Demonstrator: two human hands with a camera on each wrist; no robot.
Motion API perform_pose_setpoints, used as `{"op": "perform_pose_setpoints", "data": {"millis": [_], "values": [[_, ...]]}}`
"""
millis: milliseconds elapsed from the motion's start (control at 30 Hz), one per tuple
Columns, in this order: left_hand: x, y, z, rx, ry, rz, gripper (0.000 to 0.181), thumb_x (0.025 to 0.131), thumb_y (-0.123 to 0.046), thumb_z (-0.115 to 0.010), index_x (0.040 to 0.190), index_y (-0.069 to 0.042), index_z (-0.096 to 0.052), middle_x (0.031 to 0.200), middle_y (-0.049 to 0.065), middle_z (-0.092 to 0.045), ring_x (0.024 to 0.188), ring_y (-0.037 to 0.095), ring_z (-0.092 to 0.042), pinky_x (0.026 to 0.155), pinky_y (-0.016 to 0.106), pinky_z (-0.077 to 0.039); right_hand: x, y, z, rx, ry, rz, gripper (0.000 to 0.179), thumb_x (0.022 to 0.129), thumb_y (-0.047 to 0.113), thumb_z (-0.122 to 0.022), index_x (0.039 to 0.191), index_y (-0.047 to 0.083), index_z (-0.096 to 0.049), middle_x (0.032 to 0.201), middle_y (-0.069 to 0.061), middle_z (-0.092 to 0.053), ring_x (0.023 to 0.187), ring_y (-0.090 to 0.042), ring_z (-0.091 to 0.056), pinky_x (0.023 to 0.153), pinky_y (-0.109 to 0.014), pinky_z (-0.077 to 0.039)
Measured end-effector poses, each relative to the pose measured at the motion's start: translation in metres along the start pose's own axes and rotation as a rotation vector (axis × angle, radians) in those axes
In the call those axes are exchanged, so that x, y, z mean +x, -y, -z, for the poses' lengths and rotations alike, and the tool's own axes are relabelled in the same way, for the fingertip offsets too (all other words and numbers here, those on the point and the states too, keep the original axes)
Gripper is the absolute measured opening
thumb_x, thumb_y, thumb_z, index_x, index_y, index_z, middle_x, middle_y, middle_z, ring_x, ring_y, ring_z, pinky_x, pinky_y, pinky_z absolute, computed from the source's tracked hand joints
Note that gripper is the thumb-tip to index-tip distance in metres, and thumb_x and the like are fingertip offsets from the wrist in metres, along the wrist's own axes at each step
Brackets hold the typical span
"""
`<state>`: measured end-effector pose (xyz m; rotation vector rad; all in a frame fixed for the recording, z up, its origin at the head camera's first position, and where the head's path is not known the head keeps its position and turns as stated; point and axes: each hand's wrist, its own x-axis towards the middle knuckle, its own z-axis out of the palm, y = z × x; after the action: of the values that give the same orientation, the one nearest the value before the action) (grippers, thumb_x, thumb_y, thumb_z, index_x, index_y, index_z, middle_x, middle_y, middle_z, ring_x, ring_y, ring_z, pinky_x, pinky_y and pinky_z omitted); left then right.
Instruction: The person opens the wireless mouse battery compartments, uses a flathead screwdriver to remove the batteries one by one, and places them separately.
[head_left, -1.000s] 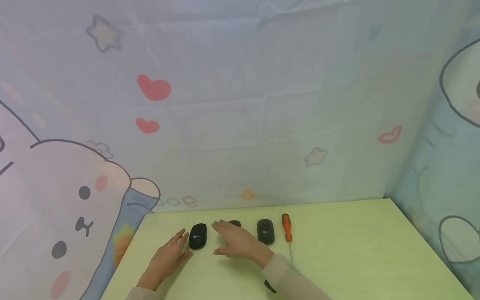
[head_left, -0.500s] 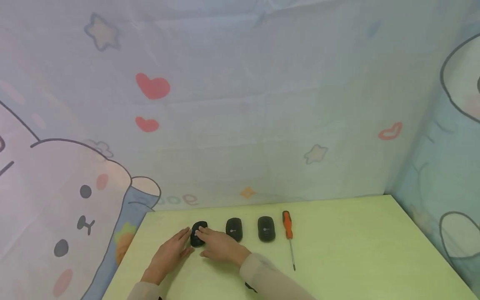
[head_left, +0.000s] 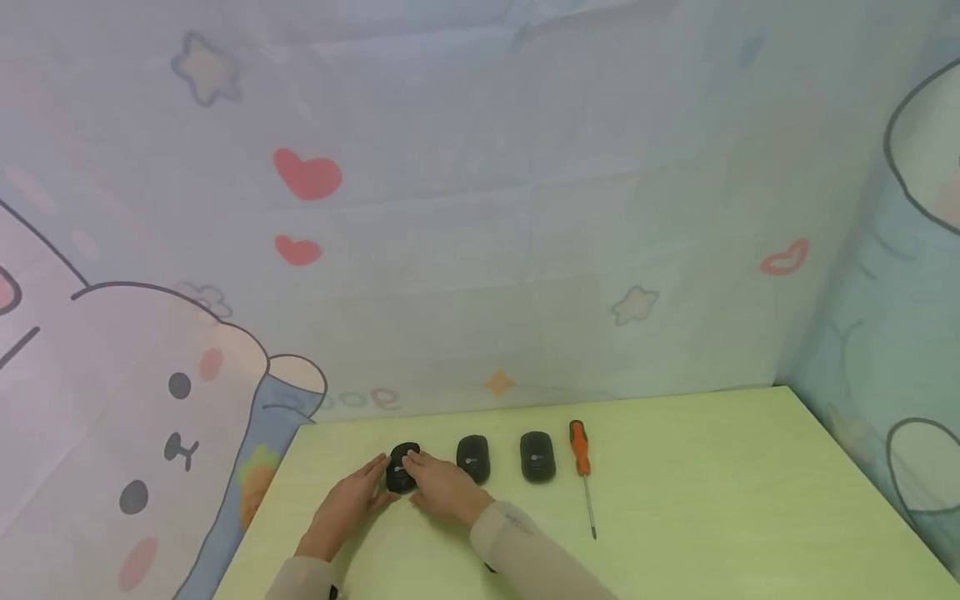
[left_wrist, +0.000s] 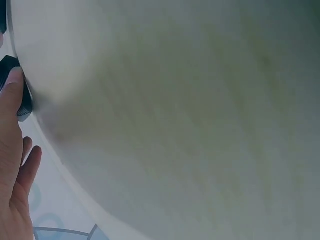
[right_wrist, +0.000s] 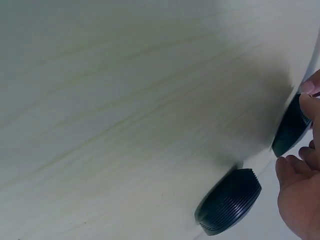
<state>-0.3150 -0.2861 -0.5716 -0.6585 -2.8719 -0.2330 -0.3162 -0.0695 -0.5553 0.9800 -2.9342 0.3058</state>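
Note:
At the left end of a row on the table lies a black computer mouse (head_left: 399, 472), held from both sides by my hands. My left hand (head_left: 347, 503) has its fingers along the mouse's left side, and its thumb (left_wrist: 15, 80) presses the near end in the left wrist view. From the right, my right hand (head_left: 450, 490) lays its fingertips over the top edge, thumb at the near end. The right wrist view shows the mouse's dark side (right_wrist: 285, 134) between right thumb and fingers. Part of its top is hidden under the right fingers.
Two more black mice, a middle one (head_left: 473, 459) and a right one (head_left: 537, 457), continue the row. Beside them lies a screwdriver (head_left: 580, 450) with an orange and black handle. A small dark thing (head_left: 491, 568) peeks out under my right sleeve. A printed cloth (head_left: 480, 250) hangs behind the table (head_left: 712, 492).
My right hand has moved left from over the middle mouse to the left mouse, uncovering the middle one and the screwdriver's shaft. My left hand has closed in on the left mouse.

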Motion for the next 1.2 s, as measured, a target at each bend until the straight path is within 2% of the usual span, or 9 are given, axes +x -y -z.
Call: {"op": "perform_pose_setpoints", "data": {"millis": [100,267,400,533,800,1000,1200], "values": [[0.001,-0.002,0.001,-0.003,-0.006,-0.023,0.065,0.093,-0.034,-0.079,0.145,0.000,-0.059,0.148,0.018,-0.064,0.113,0.038,-0.074,0.094,0.047,-0.064,0.000,-0.001,-0.002,0.003,0.008,0.001,0.065,0.102,0.035,-0.070,0.159,0.015,-0.046,0.167,-0.001,-0.045,0.151,-0.019,-0.048,0.114,-0.028,-0.054],[0.003,-0.002,0.004,-0.020,0.011,-0.023,0.065,0.094,-0.033,-0.078,0.147,-0.003,-0.058,0.149,0.018,-0.063,0.114,0.038,-0.073,0.095,0.046,-0.064,-0.001,0.000,-0.005,-0.030,-0.024,0.025,0.062,0.102,0.031,-0.070,0.158,0.016,-0.048,0.165,-0.001,-0.048,0.149,-0.018,-0.051,0.111,-0.027,-0.056],[0.004,0.000,0.003,-0.019,-0.004,-0.050,0.064,0.093,-0.031,-0.078,0.147,-0.003,-0.058,0.148,0.018,-0.063,0.116,0.036,-0.073,0.097,0.045,-0.064,-0.002,0.001,-0.006,-0.036,-0.048,0.014,0.052,0.107,0.023,-0.061,0.157,0.018,-0.049,0.164,0.001,-0.048,0.148,-0.017,-0.053,0.108,-0.029,-0.058],[0.004,0.002,0.001,-0.024,-0.003,-0.060,0.063,0.094,-0.030,-0.078,0.147,-0.004,-0.058,0.146,0.019,-0.065,0.117,0.036,-0.073,0.098,0.044,-0.063,0.000,0.000,-0.010,-0.038,-0.046,-0.002,0.051,0.107,0.017,-0.056,0.157,0.021,-0.049,0.165,0.004,-0.047,0.149,-0.017,-0.052,0.108,-0.031,-0.059],[0.002,0.000,-0.002,-0.023,-0.009,-0.044,0.061,0.094,-0.029,-0.078,0.146,-0.004,-0.059,0.145,0.018,-0.066,0.118,0.035,-0.073,0.098,0.043,-0.063,0.008,-0.003,-0.024,-0.097,-0.083,0.002,0.047,0.106,0.024,-0.059,0.152,0.023,-0.056,0.160,0.006,-0.053,0.143,-0.014,-0.057,0.103,-0.027,-0.061],[0.002,-0.002,-0.001,-0.016,-0.052,-0.072,0.058,0.094,-0.027,-0.078,0.144,-0.003,-0.060,0.141,0.019,-0.068,0.115,0.035,-0.074,0.096,0.042,-0.064,0.011,-0.004,-0.026,-0.116,-0.130,0.011,0.044,0.105,0.029,-0.062,0.148,0.022,-0.060,0.155,0.006,-0.059,0.138,-0.014,-0.062,0.102,-0.026,-0.061],[0.001,-0.002,-0.003,-0.005,-0.095,-0.104,0.056,0.092,-0.021,-0.080,0.140,0.000,-0.062,0.136,0.021,-0.071,0.111,0.036,-0.075,0.093,0.043,-0.065,0.011,-0.002,-0.024,-0.121,-0.137,0.019,0.045,0.103,0.029,-0.065,0.146,0.020,-0.062,0.152,0.004,-0.062,0.136,-0.015,-0.064,0.103,-0.026,-0.060]]}}
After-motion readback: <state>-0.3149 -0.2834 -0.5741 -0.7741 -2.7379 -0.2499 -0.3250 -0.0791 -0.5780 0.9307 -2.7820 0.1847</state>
